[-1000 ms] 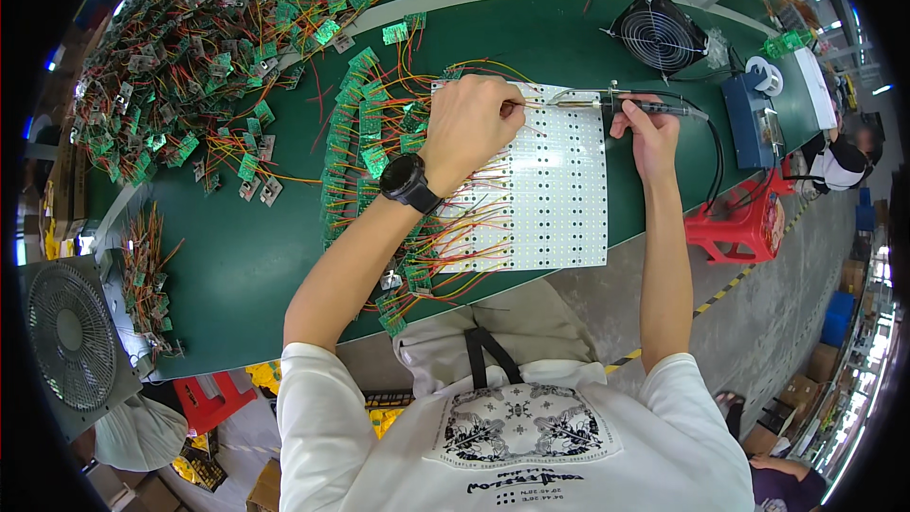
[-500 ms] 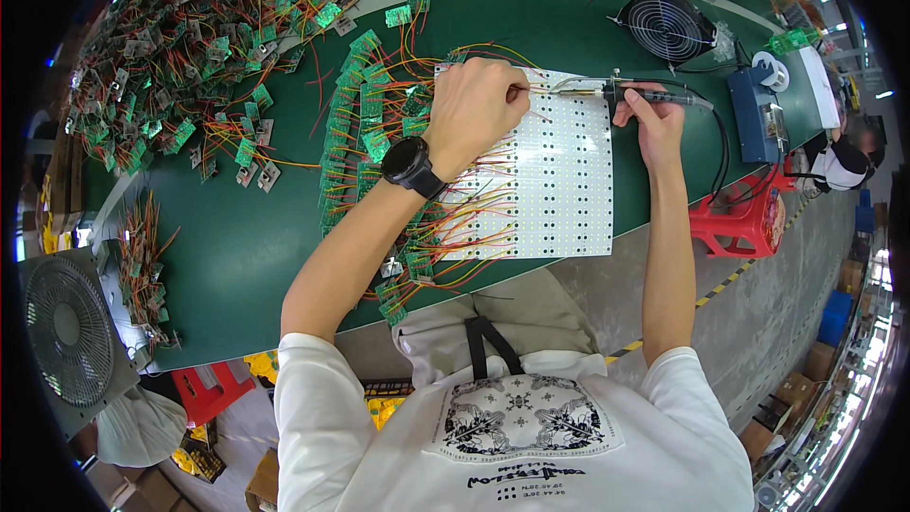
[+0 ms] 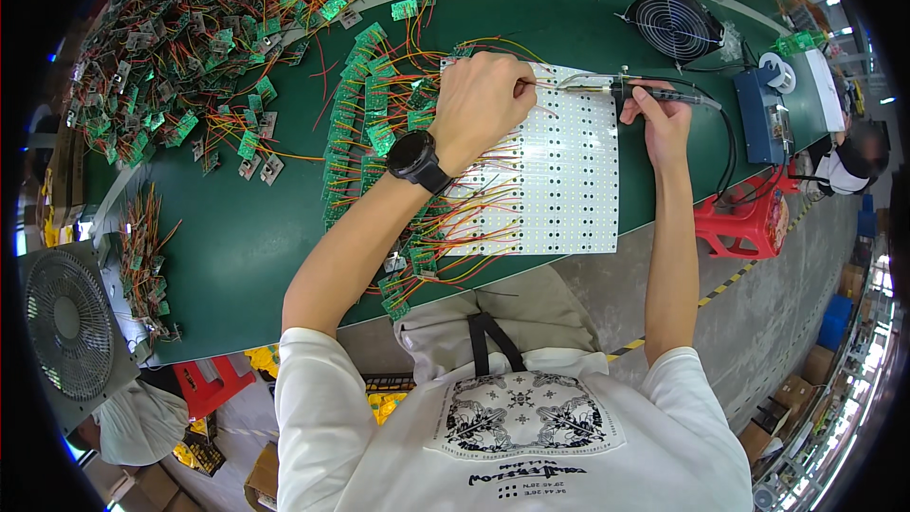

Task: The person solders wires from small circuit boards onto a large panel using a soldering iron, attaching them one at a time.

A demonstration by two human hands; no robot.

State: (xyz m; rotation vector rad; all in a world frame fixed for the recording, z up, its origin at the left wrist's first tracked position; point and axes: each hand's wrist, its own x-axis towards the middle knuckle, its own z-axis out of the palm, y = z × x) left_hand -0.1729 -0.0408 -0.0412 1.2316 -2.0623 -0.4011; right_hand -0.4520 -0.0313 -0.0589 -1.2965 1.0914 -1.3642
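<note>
My left hand (image 3: 486, 102), with a black watch on its wrist, is pinched shut on a thin wire over the upper part of a white LED board (image 3: 569, 194). My right hand (image 3: 662, 116) holds a soldering iron (image 3: 690, 97) by its black handle. Its metal tip points left, close to the fingertips of my left hand; whether it touches the board I cannot tell. Red and yellow wires (image 3: 483, 199) reach over the board's left part from a column of small green circuit boards (image 3: 343, 147). My left hand and forearm hide part of that column.
A big heap of wired circuit boards (image 3: 180, 47) covers the table's far left. A black fan (image 3: 671, 24) stands at the far right, near a blue soldering station (image 3: 761, 114) with a solder spool (image 3: 779, 76). A red stool (image 3: 744, 223) is beyond the table's right edge.
The whole view has shifted slightly. Both hands keep nearly the same place over the board, the left on the wire and the right on the soldering iron.
</note>
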